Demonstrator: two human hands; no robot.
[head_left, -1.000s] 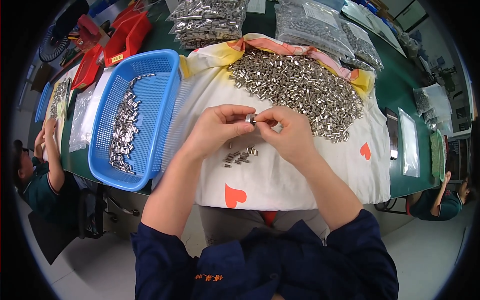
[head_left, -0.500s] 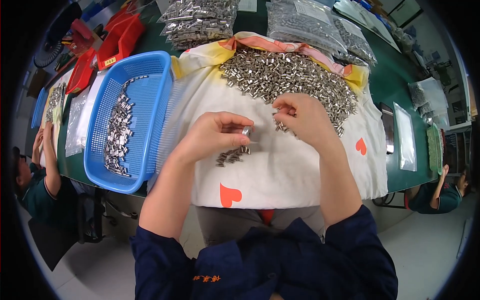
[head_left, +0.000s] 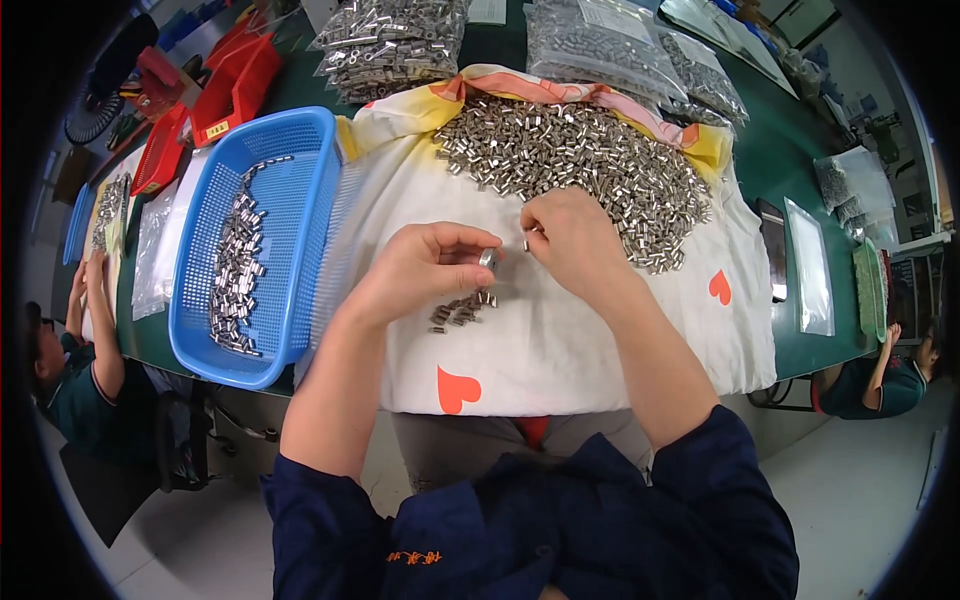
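A small metal sleeve (head_left: 488, 258) sits pinched in the left hand (head_left: 425, 270) above a small cluster of sleeves (head_left: 460, 310) mid-cloth; the right hand (head_left: 570, 240), fingers curled closed, pinches another piece, too small to identify, at the near edge of the large heap (head_left: 575, 165). Bare white cloth (head_left: 560, 350) stretches toward the table's near edge; the blue basket (head_left: 255, 235) borders its left.

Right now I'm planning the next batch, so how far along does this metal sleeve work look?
Early. Done: a row of assembled pieces in the blue basket and a small cluster on the cloth. In hand: the left hand pinches one sleeve; the right hand picks another. Left: the large pile and sealed bags.
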